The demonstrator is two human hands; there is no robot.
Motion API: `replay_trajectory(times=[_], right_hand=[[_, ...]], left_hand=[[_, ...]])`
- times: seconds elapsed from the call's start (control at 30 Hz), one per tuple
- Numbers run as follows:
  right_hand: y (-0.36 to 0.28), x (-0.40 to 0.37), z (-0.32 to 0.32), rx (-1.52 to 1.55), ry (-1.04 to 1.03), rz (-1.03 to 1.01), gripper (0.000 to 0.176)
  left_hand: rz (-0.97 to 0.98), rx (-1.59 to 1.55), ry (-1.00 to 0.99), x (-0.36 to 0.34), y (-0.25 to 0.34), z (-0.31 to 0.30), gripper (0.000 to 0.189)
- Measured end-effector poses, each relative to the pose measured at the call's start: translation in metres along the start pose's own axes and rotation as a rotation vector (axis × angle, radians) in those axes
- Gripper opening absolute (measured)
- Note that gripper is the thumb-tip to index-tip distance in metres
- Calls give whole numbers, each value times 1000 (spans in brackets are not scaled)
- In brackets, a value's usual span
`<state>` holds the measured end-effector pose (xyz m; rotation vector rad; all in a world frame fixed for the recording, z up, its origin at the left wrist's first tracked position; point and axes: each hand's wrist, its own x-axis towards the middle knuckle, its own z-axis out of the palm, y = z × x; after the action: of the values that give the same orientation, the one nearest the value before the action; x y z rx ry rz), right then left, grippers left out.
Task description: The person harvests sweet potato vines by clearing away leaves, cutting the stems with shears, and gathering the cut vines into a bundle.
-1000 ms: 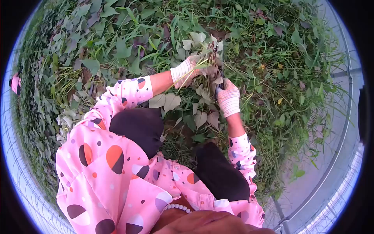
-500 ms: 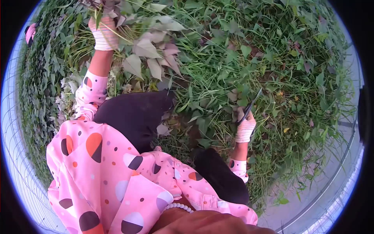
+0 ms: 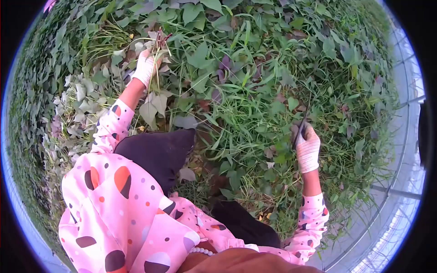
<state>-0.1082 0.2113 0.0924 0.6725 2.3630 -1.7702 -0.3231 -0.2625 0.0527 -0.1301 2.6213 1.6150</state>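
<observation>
My left hand (image 3: 146, 68), in a pale striped work glove, is closed around a bunch of leafy vine cuttings (image 3: 162, 43). Reddish stem ends stick up past the fingers, and pale leaves hang below the wrist. On the other side, my right hand (image 3: 308, 148), gloved alike, grips a slim dark pointed blade (image 3: 301, 129) that points up and away from me. Its handle is mostly hidden by the fingers. Green vines and grass (image 3: 255, 109) grow thickly between the two hands and right under the blade.
A heap of pale, wilted-looking leafy vines (image 3: 79, 102) lies to my left. My dark-trousered knee (image 3: 157, 150) is bent close below my left arm. A light grey sheet with a frame (image 3: 387, 204) borders the plants on the right. Broad-leaved vines (image 3: 195, 13) spread ahead.
My left hand has moved right and toward me with the cuttings, whose stem ends now show above the fingers. My right hand has shifted slightly right with the blade. The view has tilted.
</observation>
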Motion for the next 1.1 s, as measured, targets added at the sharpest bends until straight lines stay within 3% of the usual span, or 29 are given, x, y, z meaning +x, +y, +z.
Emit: replay_trajectory(times=[0.07,0.1,0.17,0.2,0.27,0.33,0.37,0.4,0.47,0.5,0.53,0.57,0.63,0.7,0.73,0.77,0.83,0.87,0.9,0.97,1.0,1.03,1.07,1.1], right_hand=[[-18,47,5,-224,-64,-76,20],[-23,76,14,-346,-50,-226,23],[-28,144,44,-492,-76,-435,26],[-33,179,65,-568,-81,-479,27],[-60,221,116,-685,-90,-540,29],[-40,252,178,-672,-135,-500,32],[-14,256,215,-607,-212,-547,35],[5,240,247,-582,-359,-508,36],[27,191,289,-973,-800,-418,37],[72,170,302,-1012,-833,-600,38],[104,156,302,-1042,-814,-647,38],[118,145,289,-812,-734,-596,36],[149,141,288,-670,-544,-656,34],[148,146,289,-594,-555,-681,30],[195,154,314,-564,-430,-725,28],[178,150,309,-566,-422,-715,28],[125,140,288,-570,-547,-418,31],[132,136,288,-254,-455,-419,32],[133,133,288,-258,-445,-420,32],[132,137,287,212,-372,-146,30],[126,145,282,162,-362,-146,29],[119,153,277,333,-362,-124,28],[95,165,260,259,-324,-131,27],[76,178,240,184,-287,-134,26]], left_hand=[[42,160,-3,10,-9,1,29],[14,384,-20,15,-15,-1,25],[-236,-15,39,27,-50,11,23],[-328,-52,73,18,-32,16,23],[-303,-149,103,9,-34,14,24],[-238,-295,215,2,-37,12,23],[-251,-487,194,3,-48,5,24],[-301,-490,232,3,-30,3,22],[-294,-448,327,11,-26,-9,20],[-237,-407,386,17,-42,-21,19],[-250,-417,345,18,-34,-28,21],[-195,-436,405,17,-19,-26,24],[-111,-386,397,21,-17,-28,27],[-110,-359,425,23,-1,-17,30],[-98,-390,400,27,4,-9,30],[-89,-421,372,30,7,-1,30],[-115,-334,211,41,0,9,28],[-54,-305,147,46,-2,26,25],[-115,-296,-19,50,6,41,25],[-340,-143,-177,67,3,73,30],[-326,48,-228,76,3,87,35],[-311,241,-273,83,3,98,40],[-420,194,-337,95,-17,110,50],[-279,273,-345,109,-51,124,48]])
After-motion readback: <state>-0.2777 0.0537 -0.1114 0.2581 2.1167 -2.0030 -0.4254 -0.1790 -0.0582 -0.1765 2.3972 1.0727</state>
